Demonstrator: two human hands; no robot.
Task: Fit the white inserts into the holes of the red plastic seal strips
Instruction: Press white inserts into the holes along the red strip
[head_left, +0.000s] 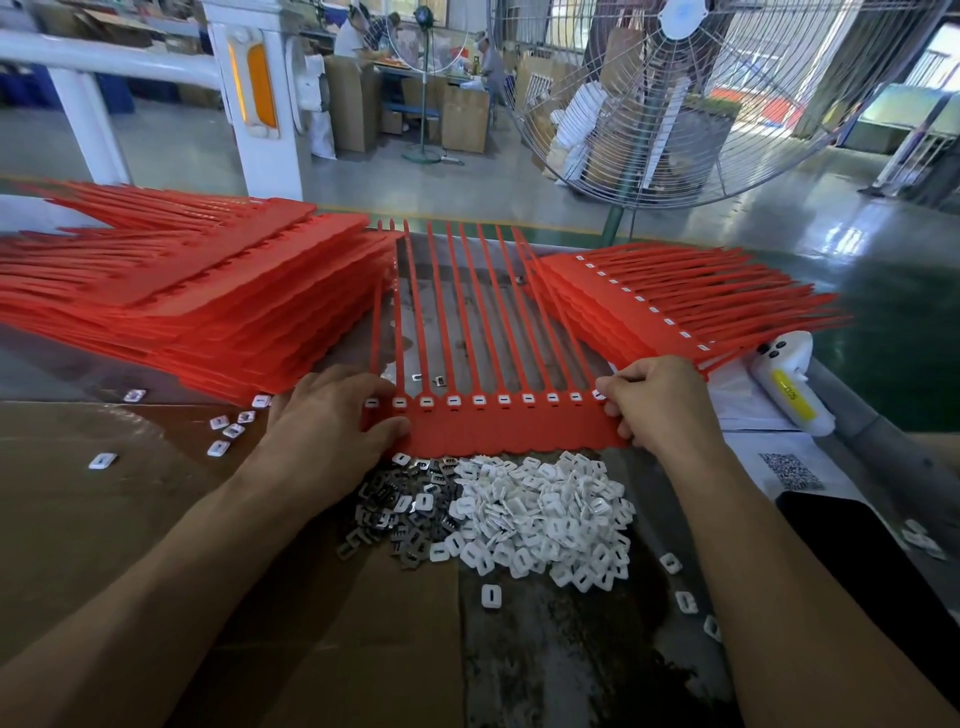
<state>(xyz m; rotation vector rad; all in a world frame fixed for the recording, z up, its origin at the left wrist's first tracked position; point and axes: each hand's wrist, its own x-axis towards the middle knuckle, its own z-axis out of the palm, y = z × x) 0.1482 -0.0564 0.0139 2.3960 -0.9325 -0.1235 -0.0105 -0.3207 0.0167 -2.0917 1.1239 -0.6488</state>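
A red seal strip (493, 428) lies flat in front of me, its long tails pointing away. White inserts sit in the row of holes along its head. My left hand (332, 415) grips the strip's left end, thumb on top. My right hand (660, 405) pinches the right end with curled fingers. A heap of loose white inserts (545, 512) lies just below the strip, beside a smaller heap of grey metal clips (395, 519).
A tall stack of red strips (208, 301) lies at the left, and a stack with inserts fitted (649, 306) at the right. Stray inserts (228, 428) dot the cardboard. A white handheld device (789, 384) and a QR-code sheet (789, 470) sit at the right.
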